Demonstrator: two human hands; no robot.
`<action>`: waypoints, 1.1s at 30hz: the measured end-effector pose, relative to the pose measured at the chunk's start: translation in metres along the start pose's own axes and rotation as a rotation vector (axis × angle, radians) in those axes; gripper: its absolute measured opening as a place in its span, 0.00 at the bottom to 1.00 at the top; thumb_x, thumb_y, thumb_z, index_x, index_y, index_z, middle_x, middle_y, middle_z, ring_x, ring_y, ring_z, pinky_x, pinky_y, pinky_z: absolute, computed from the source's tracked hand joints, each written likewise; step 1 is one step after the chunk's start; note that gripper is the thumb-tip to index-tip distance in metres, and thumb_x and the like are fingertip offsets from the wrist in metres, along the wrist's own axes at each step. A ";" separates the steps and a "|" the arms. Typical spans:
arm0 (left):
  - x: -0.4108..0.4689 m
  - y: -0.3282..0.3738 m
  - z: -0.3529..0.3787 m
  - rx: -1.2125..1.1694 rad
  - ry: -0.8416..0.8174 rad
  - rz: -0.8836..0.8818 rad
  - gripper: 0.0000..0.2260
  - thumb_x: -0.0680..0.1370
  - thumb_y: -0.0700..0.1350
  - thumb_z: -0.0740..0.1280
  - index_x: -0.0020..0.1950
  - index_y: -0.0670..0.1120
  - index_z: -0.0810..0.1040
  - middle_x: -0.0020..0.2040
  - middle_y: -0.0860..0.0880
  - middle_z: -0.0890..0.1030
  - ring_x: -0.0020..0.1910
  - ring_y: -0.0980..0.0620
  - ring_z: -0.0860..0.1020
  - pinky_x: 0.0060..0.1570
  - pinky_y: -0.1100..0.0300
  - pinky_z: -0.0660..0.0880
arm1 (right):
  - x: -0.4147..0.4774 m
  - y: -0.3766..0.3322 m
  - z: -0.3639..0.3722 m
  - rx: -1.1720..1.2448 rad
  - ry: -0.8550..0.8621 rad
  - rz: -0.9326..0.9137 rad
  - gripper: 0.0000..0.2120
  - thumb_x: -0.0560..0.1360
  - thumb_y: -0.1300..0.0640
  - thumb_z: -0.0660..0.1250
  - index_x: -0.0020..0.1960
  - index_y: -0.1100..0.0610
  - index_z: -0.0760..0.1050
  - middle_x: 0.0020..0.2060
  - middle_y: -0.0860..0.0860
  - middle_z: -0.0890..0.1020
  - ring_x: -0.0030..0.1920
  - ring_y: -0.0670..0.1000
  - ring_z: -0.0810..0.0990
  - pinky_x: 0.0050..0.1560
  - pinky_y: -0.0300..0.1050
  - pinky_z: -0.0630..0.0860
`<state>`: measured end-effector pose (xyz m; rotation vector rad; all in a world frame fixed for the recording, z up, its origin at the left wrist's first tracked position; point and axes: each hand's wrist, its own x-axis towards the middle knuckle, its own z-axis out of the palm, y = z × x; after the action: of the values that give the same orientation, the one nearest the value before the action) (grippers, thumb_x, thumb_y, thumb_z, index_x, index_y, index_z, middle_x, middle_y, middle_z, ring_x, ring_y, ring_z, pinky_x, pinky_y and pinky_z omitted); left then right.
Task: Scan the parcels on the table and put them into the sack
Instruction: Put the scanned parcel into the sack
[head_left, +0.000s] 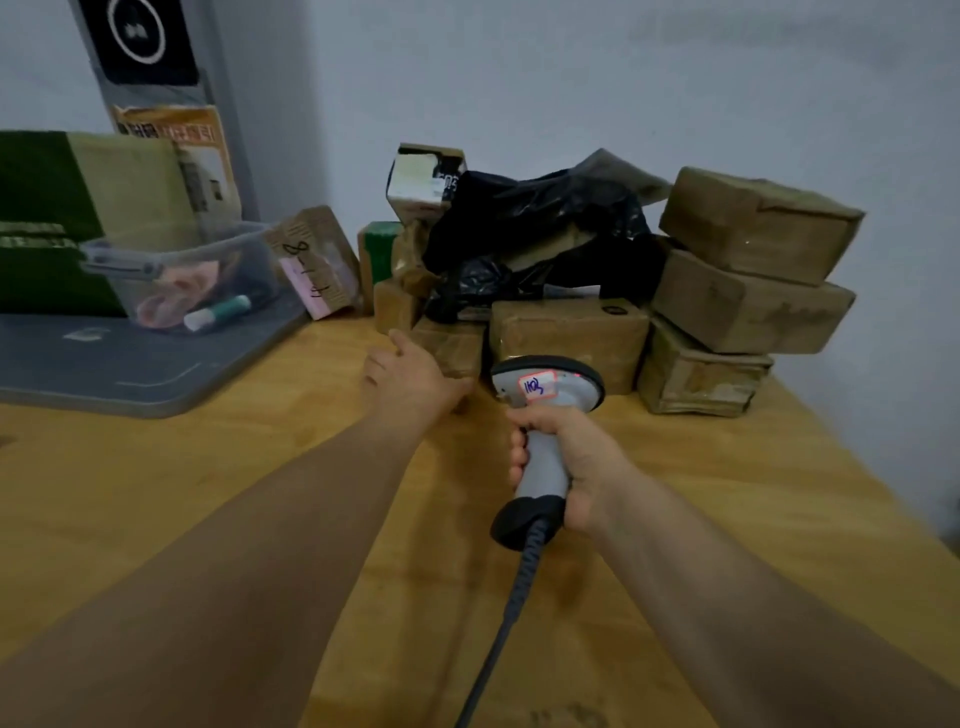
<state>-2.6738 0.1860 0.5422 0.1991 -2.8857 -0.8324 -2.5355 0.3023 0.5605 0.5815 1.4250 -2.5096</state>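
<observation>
The right hand (569, 460) is clenched round the grey handle of a barcode scanner (545, 389). The scanner's long axis runs near to far, with its head aimed away at the parcels and its coiled cable (519, 587) trailing back. The left hand (410, 379) lies against a small brown parcel (452, 348) at the front of the pile on the wooden counter (727, 493), thumb raised at the parcel's left. Its fingers are hidden, so I cannot tell whether it grips. Behind the parcel sits a black plastic bag (545, 228), and stacked cartons (753, 223) stand to the right.
</observation>
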 end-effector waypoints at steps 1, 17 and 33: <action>0.005 0.001 0.001 0.001 0.001 0.007 0.54 0.68 0.63 0.73 0.78 0.40 0.45 0.73 0.35 0.59 0.73 0.36 0.58 0.71 0.45 0.59 | 0.001 0.001 -0.001 0.000 0.001 0.002 0.08 0.75 0.64 0.65 0.38 0.60 0.72 0.24 0.51 0.73 0.20 0.46 0.71 0.22 0.35 0.71; -0.153 -0.093 -0.098 0.045 -0.267 0.068 0.38 0.68 0.63 0.71 0.74 0.55 0.61 0.65 0.43 0.63 0.65 0.41 0.65 0.64 0.48 0.69 | -0.106 0.064 -0.001 0.013 -0.029 0.079 0.09 0.75 0.64 0.66 0.36 0.60 0.71 0.25 0.52 0.72 0.19 0.47 0.70 0.21 0.36 0.70; -0.217 -0.119 -0.159 -0.072 -0.139 0.070 0.39 0.66 0.76 0.59 0.73 0.58 0.67 0.68 0.47 0.73 0.64 0.44 0.73 0.60 0.49 0.74 | -0.192 0.117 0.006 -0.098 -0.067 0.048 0.10 0.74 0.63 0.66 0.35 0.60 0.71 0.25 0.52 0.73 0.21 0.47 0.71 0.22 0.36 0.70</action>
<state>-2.4241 0.0386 0.5926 0.0331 -2.9638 -0.9722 -2.3221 0.2323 0.5549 0.5024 1.4818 -2.3844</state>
